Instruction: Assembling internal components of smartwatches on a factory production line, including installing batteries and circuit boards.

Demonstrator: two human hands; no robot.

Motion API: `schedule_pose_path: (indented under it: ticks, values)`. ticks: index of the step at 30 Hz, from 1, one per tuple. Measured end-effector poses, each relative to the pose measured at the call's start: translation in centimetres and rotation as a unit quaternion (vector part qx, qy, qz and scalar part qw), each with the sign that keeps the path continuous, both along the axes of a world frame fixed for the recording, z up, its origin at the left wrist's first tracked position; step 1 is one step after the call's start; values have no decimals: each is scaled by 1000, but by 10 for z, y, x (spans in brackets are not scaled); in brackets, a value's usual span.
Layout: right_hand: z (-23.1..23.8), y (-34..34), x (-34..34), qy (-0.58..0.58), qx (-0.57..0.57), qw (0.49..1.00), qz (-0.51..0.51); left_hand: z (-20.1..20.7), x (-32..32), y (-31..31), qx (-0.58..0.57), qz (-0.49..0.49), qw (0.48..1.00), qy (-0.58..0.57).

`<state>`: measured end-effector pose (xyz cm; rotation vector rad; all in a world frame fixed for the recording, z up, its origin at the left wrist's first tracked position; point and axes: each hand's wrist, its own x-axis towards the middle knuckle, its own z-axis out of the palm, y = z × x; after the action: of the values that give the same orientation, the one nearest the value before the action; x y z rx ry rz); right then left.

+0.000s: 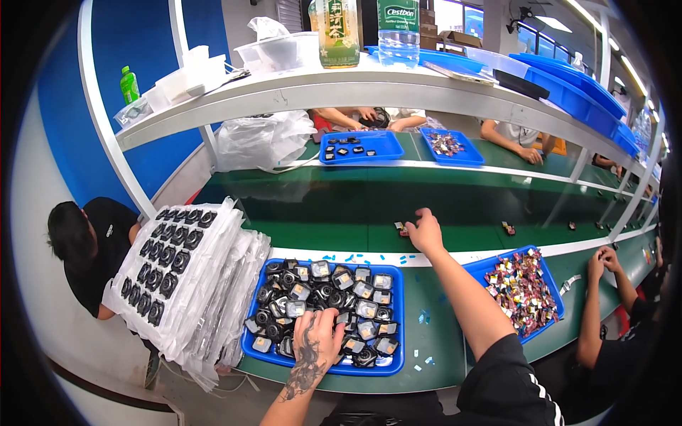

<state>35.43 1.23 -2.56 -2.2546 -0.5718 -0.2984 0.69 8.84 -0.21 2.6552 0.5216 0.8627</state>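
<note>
My left hand (pixel 318 339), tattooed at the wrist, is in a blue tray (pixel 249 348) heaped with black plastic housings (pixel 343 278), many with a clear square piece and round lens-like parts. Its fingers curl down among them, and what they hold is hidden. My right hand (pixel 426 231) reaches far over the green belt (pixel 320 227). Its thumb and fingers close at a small red and yellow electronic part (pixel 402 228) on the belt. Nearer my right forearm, another blue tray (pixel 561 312) holds a pile of small circuit pieces (pixel 522 291) in red, white and yellow.
At left stand stacked white plastic trays (pixel 206 284), the top one holding rows of black housings. Blue film bits (pixel 362 257) lie along the white belt edge. A white shelf (pixel 398 89) spans overhead with bottles. Co-workers sit across and at right (pixel 604 312); another person (pixel 92 248) is at left.
</note>
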Motion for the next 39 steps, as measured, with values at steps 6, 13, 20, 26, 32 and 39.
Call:
schedule_pose_path:
  ticks: [6, 13, 20, 26, 32, 39]
  values:
    - [81, -23, -129, 30, 19, 940, 340, -1, 2, 0, 1, 8, 999, -50]
    - [79, -76, -230, 65, 17, 904, 421, 3, 7, -45, -459, -105, 832, -294]
    - [61, -147, -204, 30, 78, 952, 296, -1, 22, -83, -682, -149, 672, -247]
    - [41, -243, -134, -23, -293, 955, 44, 4, 9, -74, -705, -169, 651, -223]
    - [29, -260, -144, -49, -211, 976, 38, 3, 21, -85, -714, -214, 658, -104]
    - [34, -255, -143, -120, -248, 961, -10, 7, 19, -84, -723, -246, 636, -109]
